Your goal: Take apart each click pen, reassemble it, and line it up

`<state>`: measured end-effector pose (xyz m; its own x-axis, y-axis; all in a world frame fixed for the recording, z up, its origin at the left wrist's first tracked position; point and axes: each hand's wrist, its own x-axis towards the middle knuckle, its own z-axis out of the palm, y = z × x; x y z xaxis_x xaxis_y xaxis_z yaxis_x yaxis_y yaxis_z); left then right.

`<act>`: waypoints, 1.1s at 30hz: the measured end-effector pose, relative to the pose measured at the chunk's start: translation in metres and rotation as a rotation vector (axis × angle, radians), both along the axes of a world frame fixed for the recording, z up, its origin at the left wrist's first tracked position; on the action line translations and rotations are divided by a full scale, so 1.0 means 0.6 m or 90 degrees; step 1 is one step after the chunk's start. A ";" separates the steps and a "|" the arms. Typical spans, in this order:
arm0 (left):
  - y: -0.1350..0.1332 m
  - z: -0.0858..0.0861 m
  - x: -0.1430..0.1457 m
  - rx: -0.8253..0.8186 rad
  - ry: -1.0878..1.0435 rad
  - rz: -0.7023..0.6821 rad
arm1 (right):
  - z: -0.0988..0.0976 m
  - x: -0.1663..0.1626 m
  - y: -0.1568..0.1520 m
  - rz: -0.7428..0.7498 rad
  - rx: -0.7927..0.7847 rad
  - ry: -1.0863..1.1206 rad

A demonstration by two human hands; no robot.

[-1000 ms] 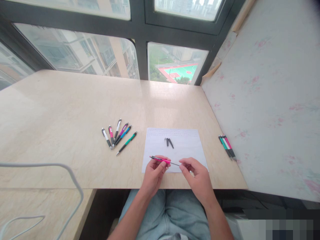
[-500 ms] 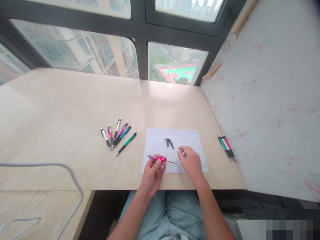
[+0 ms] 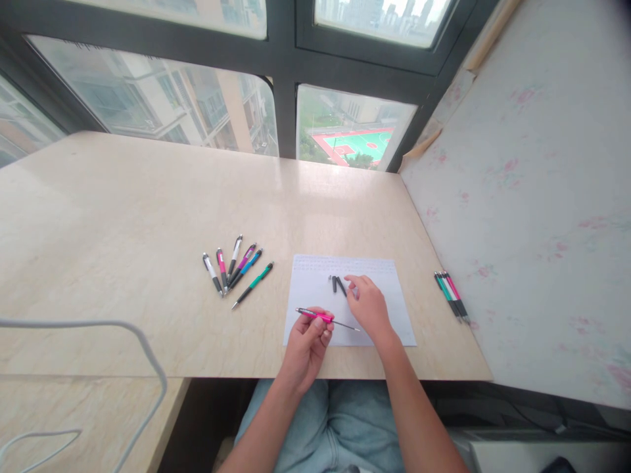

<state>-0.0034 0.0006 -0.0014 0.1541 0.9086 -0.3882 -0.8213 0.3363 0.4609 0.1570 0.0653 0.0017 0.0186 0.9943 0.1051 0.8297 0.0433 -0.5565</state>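
Observation:
Between the fingers of my left hand is a pink pen barrel, its thin refill sticking out to the right. Both are above a white sheet of paper with lines of writing at its top. My right hand is over the paper's right half, fingers apart and slightly curled, holding nothing I can see. Close to its fingertips lie black pen grips and a tiny metallic piece, probably a pen tip. Whether the fingers touch the nearer grip I cannot tell.
Several pens in white, pink, purple, blue and green lie fanned out left of the paper. More pens sit side by side by the right wall. A grey cable loops over the desk's left front. Windows stand behind the desk.
My right hand has moved forward and slightly left over the paper, up to the black grips. My left hand keeps hold of the pink barrel. The whole view has shifted slightly.

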 end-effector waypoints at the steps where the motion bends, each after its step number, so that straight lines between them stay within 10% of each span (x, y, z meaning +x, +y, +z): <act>1: 0.000 0.000 0.000 0.000 -0.002 -0.001 | 0.000 0.003 0.003 0.021 -0.004 0.011; 18: 0.000 0.001 0.000 -0.006 0.004 -0.003 | 0.016 0.003 0.008 0.022 -0.020 -0.092; 33: 0.001 0.003 0.006 0.012 0.058 0.009 | 0.076 0.061 -0.147 0.002 -0.045 0.378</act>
<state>-0.0001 0.0012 0.0005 0.1058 0.9176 -0.3832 -0.7807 0.3153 0.5395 0.1934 -0.0226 0.0474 0.0513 0.9986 0.0104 0.3755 -0.0097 -0.9268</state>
